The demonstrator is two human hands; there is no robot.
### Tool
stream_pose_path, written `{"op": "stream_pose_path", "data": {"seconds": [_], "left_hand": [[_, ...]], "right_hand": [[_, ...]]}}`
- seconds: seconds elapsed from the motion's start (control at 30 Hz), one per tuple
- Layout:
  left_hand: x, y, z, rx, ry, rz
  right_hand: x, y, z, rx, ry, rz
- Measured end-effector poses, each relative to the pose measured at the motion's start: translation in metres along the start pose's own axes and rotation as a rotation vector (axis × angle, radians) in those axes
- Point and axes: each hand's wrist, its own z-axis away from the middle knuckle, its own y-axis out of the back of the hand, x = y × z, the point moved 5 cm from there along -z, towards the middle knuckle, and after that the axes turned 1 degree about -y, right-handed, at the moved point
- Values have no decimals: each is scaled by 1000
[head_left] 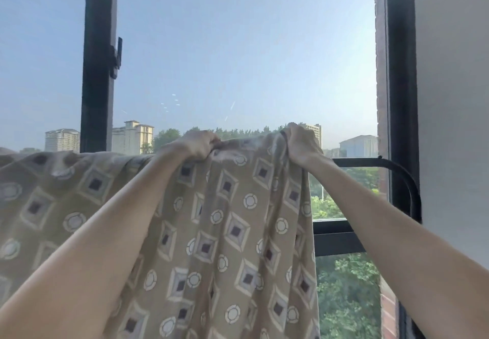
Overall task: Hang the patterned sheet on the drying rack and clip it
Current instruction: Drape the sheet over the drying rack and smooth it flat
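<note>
Tan woven sheet printed with dark-centred diamonds and white rings (232, 232), held up before an open black-framed window (98, 73). Left hand (199, 144) clenched on a bunched fold of the top edge; right hand (301, 144) clenched likewise on the edge close to the right-hand side, near the left hand but apart from it. Cloth stretched leftward out of view at about the same height, apparently laid over a rail there, and hanging in loose vertical folds below both hands. Black tubular metal drying rack (370, 161) visible only to the right of the sheet, as a horizontal bar bending down towards the window frame; elsewhere hidden behind the cloth. Impossible to tell whether resting on the bar at the hands or lifted just above it. No clip in view. Step in hand, by judgement: hanging, close to done, with the last right-hand portion yet to be settled and spread. Next move likely to call for drawing the right edge out towards the bend of the bar to flatten the bunching, then freeing one hand for a clip while pinning the cloth with the other against slipping outward. Pale apartment blocks (132, 137) and green treetops (346, 285) beyond.
</note>
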Motion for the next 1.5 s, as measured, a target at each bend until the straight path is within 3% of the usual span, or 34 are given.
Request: {"op": "stream_pose_path", "data": {"seconds": [0.07,0.13,0.2,0.3,0.33,0.43,0.57,0.8,0.97,1.2,1.33,1.43,1.5], "left_hand": [[0,-2,-2,-27,-15,22],[-3,-2,-1,25,-24,77],[-5,2,8,197,-50,14],[4,15,33,591,-215,-91],[7,15,39,613,-267,-66],[8,1,48,490,-284,41],[11,-13,68,504,-307,-167],[20,-11,70,416,-298,-130],[25,-9,69,385,-288,-150],[-8,-7,83,258,-251,-79],[-72,1,112,310,-20,-267],[-116,12,137,332,168,-209],[-124,16,144,374,176,-231]], "right_hand": [[2,-7,-8,-128,-58,106],[1,-13,-10,-149,-57,106],[-2,-17,-9,-88,-28,93],[-9,-23,-7,-14,-1,85],[-10,-23,-6,-2,-2,78],[-12,-22,-3,18,-19,30],[-8,-13,2,40,-16,-121],[-8,-2,15,256,353,-153],[-33,-11,58,200,628,-7],[-52,-36,81,104,708,272],[-56,-41,76,39,645,316],[-57,-42,73,45,556,344],[-63,-47,74,37,477,357]]}}
